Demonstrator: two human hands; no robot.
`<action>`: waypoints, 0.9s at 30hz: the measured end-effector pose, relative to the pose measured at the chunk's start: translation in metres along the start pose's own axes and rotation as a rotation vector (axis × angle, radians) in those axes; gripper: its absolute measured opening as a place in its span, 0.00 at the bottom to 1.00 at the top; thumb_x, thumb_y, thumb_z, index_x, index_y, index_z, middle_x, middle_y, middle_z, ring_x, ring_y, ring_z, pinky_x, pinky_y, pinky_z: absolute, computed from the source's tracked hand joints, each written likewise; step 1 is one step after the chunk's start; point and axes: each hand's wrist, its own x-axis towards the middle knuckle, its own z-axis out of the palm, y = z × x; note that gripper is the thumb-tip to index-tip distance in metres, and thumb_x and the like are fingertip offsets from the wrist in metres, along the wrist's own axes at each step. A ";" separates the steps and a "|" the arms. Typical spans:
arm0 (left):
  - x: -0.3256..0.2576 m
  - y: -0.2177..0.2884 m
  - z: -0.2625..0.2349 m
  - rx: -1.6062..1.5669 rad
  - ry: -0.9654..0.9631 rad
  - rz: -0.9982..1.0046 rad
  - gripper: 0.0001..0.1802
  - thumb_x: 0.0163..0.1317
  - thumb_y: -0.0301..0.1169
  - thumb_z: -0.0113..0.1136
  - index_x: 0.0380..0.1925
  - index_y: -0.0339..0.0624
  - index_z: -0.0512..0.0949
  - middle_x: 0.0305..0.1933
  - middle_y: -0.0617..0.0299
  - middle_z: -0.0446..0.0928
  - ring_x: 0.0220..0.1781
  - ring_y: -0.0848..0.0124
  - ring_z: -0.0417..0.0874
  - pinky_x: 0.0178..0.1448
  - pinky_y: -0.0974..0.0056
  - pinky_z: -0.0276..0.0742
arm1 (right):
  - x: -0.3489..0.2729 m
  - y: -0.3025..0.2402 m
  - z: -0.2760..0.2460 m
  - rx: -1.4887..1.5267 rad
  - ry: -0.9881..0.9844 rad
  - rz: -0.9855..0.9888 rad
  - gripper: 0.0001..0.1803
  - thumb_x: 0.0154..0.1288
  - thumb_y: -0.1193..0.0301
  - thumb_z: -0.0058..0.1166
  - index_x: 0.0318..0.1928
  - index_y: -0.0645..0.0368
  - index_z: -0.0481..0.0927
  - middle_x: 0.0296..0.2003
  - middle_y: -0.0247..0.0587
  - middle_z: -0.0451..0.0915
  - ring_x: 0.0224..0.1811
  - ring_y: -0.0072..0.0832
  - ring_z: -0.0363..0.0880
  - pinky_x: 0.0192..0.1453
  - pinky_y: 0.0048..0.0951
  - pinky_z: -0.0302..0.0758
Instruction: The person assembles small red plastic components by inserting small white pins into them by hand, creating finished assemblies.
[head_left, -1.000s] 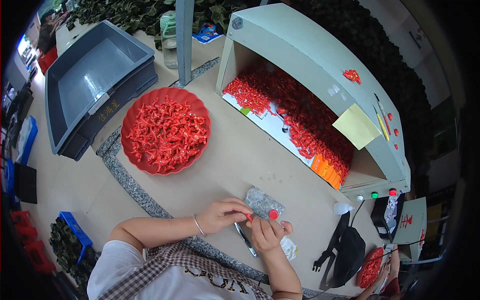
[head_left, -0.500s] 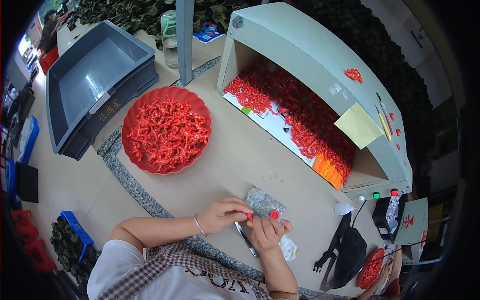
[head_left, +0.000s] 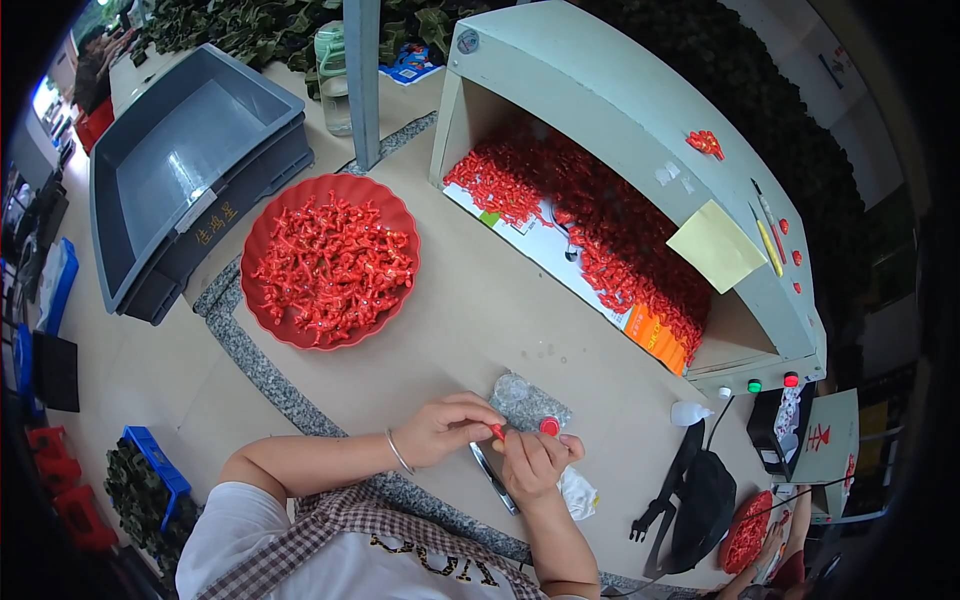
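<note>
Above the near edge of the table, my left hand (head_left: 452, 430) pinches a small red figure-like piece (head_left: 497, 431) between thumb and fingertips. My right hand (head_left: 535, 463) has its fingers curled and its fingertips closed on the other end of the same piece. A slim metal tool (head_left: 494, 479) lies under and between the hands. Just beyond them are a small speckled stone slab (head_left: 533, 405), a clear round lid-like object (head_left: 513, 387) and a little red cap (head_left: 549, 426). A crumpled white tissue (head_left: 578, 493) is beside my right wrist.
A scalloped red bowl (head_left: 252, 300) of small red pieces stands to the left, near a grey bin (head_left: 150, 250). A pale cabinet (head_left: 590, 80) at right holds heaped red pieces (head_left: 630, 260). A black strap bag (head_left: 705, 510) and a co-worker's hand (head_left: 768, 550) are at lower right.
The view has shifted very slightly. Both hands keep the same hold on the small red piece.
</note>
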 end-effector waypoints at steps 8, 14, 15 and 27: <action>0.002 0.004 0.000 0.063 0.011 -0.003 0.10 0.57 0.20 0.54 0.40 0.37 0.77 0.41 0.57 0.75 0.44 0.70 0.76 0.47 0.69 0.73 | 0.000 0.000 0.001 0.032 -0.016 0.041 0.08 0.48 0.65 0.60 0.30 0.50 0.78 0.28 0.25 0.71 0.34 0.21 0.68 0.47 0.34 0.54; 0.001 0.006 0.001 0.014 0.035 -0.050 0.10 0.58 0.20 0.54 0.41 0.37 0.77 0.41 0.58 0.75 0.42 0.71 0.77 0.45 0.70 0.73 | 0.000 -0.001 0.001 0.059 -0.042 0.072 0.08 0.48 0.65 0.61 0.30 0.49 0.78 0.29 0.24 0.71 0.36 0.23 0.67 0.45 0.35 0.55; 0.001 0.006 0.001 0.004 0.043 -0.053 0.10 0.58 0.21 0.54 0.41 0.37 0.77 0.41 0.58 0.75 0.42 0.71 0.77 0.45 0.70 0.73 | 0.001 -0.001 0.001 0.065 -0.047 0.072 0.08 0.48 0.65 0.61 0.30 0.49 0.77 0.29 0.25 0.71 0.36 0.24 0.67 0.45 0.35 0.55; 0.002 0.008 0.002 0.016 0.041 -0.061 0.10 0.58 0.21 0.54 0.41 0.37 0.77 0.42 0.58 0.75 0.43 0.71 0.77 0.46 0.70 0.74 | -0.001 0.000 0.002 0.090 -0.037 0.084 0.09 0.47 0.65 0.61 0.30 0.50 0.77 0.29 0.26 0.71 0.35 0.24 0.67 0.45 0.34 0.56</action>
